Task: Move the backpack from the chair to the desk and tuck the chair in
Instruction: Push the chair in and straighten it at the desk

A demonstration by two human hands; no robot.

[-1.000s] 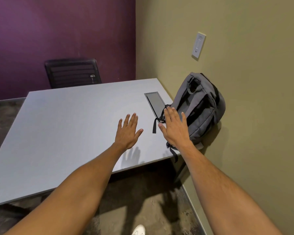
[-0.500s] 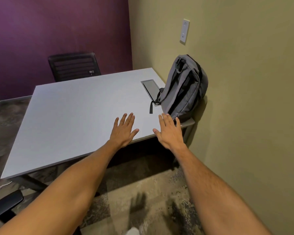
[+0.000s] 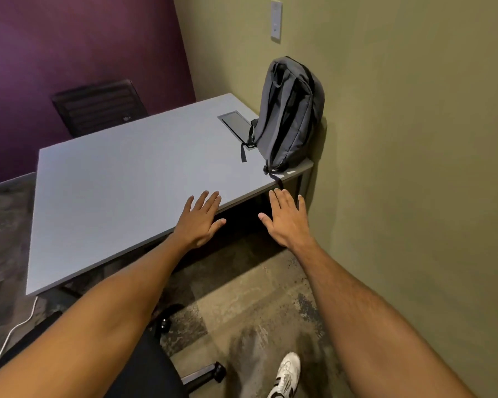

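Backpack [image 3: 289, 113] stands upright on desk [image 3: 121, 179], far right corner, leaning against the wall; closed, contents not visible. First step looks done. Left hand [image 3: 199, 222] and right hand [image 3: 286, 222] both flat, fingers spread, holding nothing. Chair [image 3: 144, 366] sits near left, untucked; next move likely calls for grasping and pushing it under.

Both hands, left hand [image 3: 197, 222] and right hand [image 3: 286, 221], have drawn back from the backpack [image 3: 289, 116] to the table [image 3: 121, 191] near edge, and a chair [image 3: 144, 366] now shows below.
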